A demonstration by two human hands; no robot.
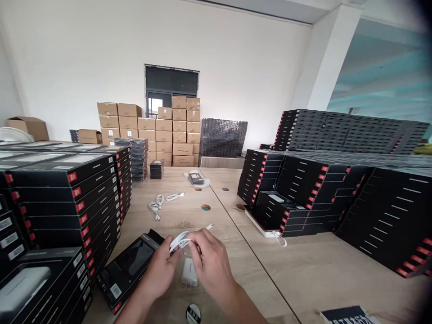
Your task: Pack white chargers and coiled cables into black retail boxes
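Between my two hands is a coiled white charging cable held over the near part of the table. My left hand pinches the coil from the left. The fingers of my right hand close on the coil's right side, and a plug end sticks out beyond them. Just below the hands a white power adapter lies with its prongs toward me. A black box lies beside my left forearm, partly covered by it. Nearest to me is a round black-and-white sticker or disc.
More white cables lie farther back on the wooden table. Tall stacks of black boxes rise at left, with other black box stacks at right. A white power strip rests beside the right stacks. Cartons stand behind.
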